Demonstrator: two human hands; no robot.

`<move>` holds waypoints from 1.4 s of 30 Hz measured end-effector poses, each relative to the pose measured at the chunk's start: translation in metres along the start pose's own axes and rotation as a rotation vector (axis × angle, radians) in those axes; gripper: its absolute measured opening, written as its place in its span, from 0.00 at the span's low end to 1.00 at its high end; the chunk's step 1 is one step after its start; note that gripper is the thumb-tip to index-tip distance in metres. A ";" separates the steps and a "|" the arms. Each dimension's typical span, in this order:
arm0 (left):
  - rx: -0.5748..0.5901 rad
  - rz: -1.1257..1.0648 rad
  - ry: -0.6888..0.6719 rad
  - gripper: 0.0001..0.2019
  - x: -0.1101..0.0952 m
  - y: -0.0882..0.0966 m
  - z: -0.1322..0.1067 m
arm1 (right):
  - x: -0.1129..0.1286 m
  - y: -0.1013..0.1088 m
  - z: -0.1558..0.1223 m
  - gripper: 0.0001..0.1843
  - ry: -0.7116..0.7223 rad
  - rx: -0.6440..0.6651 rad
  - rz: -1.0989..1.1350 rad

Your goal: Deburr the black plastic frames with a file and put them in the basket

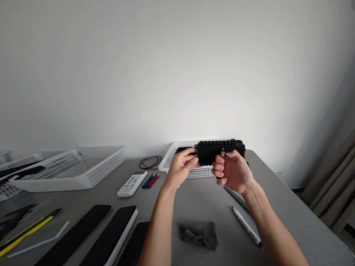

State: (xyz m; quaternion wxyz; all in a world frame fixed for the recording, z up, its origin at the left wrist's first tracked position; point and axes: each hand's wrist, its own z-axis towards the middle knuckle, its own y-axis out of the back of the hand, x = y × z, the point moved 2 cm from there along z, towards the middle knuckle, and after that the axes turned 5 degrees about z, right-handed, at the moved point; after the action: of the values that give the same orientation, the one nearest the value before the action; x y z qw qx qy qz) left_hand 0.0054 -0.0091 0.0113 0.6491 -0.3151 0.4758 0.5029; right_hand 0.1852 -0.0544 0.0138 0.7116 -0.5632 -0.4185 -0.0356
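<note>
My left hand (182,167) pinches the left end of a flat black plastic part (208,153) with a ridged, scalloped edge, holding it up in front of a white basket (169,155). An orange lighter (222,159) stands upright in my right hand (234,171), close to the face of the black part. My right fingers wrap round the lighter, its thumb raised near the top. A small bright spot shows at the lighter's tip; whether it is a flame I cannot tell. More black ridged parts (240,147) lie in the basket behind.
On the grey table (199,199) are a black cloth (198,234), a white marker (246,226), blue and red lighters (151,181), a white device (132,183), a black cable (150,162) and dark slabs (111,232). Another white basket (91,175) stands left.
</note>
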 end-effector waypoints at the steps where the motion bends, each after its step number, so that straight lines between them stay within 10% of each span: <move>1: 0.005 0.008 -0.002 0.25 0.000 -0.002 0.000 | -0.002 -0.001 0.001 0.12 -0.009 -0.001 -0.005; 16: -0.005 0.156 -0.042 0.15 -0.001 -0.025 0.000 | -0.016 -0.011 0.003 0.18 -0.039 0.050 -0.255; 25: -0.262 -0.258 0.070 0.27 0.007 -0.011 0.004 | -0.004 0.007 0.007 0.20 1.026 -0.589 -0.619; 42: -0.079 0.110 0.043 0.28 0.002 -0.009 -0.001 | 0.011 0.026 0.015 0.27 0.796 -0.549 -0.548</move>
State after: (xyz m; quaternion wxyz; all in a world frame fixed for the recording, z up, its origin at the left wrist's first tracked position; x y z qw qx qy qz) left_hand 0.0141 -0.0121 0.0089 0.5973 -0.3246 0.4858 0.5494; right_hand 0.1977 -0.0277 0.0012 0.6067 -0.5415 -0.2239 -0.5372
